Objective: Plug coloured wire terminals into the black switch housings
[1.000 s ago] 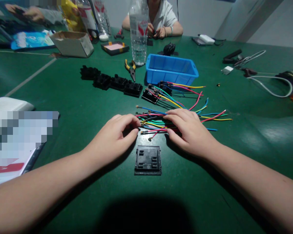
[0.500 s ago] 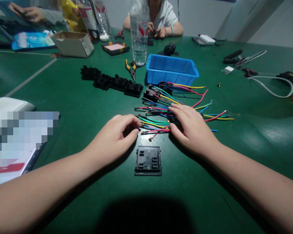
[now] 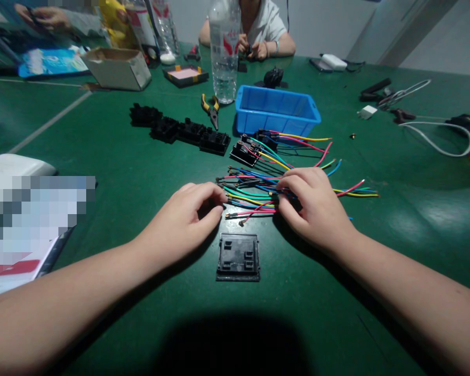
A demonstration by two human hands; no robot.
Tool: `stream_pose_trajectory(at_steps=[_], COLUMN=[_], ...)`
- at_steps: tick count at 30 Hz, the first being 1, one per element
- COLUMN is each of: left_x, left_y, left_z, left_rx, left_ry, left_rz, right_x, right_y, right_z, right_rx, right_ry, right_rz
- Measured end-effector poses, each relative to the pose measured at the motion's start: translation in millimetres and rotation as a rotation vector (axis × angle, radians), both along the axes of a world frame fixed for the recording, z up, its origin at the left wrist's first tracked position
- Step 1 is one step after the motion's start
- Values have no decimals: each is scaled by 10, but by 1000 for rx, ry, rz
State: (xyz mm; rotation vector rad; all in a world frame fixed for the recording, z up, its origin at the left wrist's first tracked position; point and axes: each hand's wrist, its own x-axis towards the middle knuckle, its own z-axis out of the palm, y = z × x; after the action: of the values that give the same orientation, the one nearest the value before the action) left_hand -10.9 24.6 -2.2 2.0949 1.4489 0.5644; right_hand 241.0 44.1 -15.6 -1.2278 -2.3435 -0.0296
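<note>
A loose bundle of coloured wires (image 3: 254,196) with small metal terminals lies in front of me. My left hand (image 3: 190,214) rests at its left end, fingers curled and thumb close to the index fingertip, right by the terminals. Whatever may be between those tips is hidden. Over the wires, my right hand (image 3: 315,203) has its thumb and fingers closed on some of them. Nearer to me a square black plastic cover (image 3: 238,258) lies flat, its inner side with small raised slots facing up. Behind the bundle sits a black housing (image 3: 245,150) with wires fitted.
A blue bin (image 3: 278,122) stands behind the wires. Black plastic housings (image 3: 190,132) form a row at the left, near yellow-handled pliers (image 3: 210,112) and a water bottle (image 3: 224,62). Across the table sits a person (image 3: 258,31). A cardboard box (image 3: 119,70) stands farther left.
My right hand has shifted slightly right along the wires, its fingers more curled and drawn together. My left hand and the black cover have stayed put.
</note>
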Motion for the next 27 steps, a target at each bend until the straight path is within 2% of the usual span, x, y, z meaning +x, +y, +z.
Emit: stream_pose_trajectory(at_steps=[8, 20, 27], left_x=[-3, 7, 4], left_y=[-10, -9, -1], left_z=[2, 0, -19], left_rx=[4, -3, 14], left_ry=[9, 11, 15], left_rz=[5, 11, 2], right_x=[-34, -33, -18], right_y=[-31, -3, 16], right_z=[18, -6, -32], right_rx=[-65, -113, -115], right_ry=[-90, -67, -44], right_rz=[250, 166, 196])
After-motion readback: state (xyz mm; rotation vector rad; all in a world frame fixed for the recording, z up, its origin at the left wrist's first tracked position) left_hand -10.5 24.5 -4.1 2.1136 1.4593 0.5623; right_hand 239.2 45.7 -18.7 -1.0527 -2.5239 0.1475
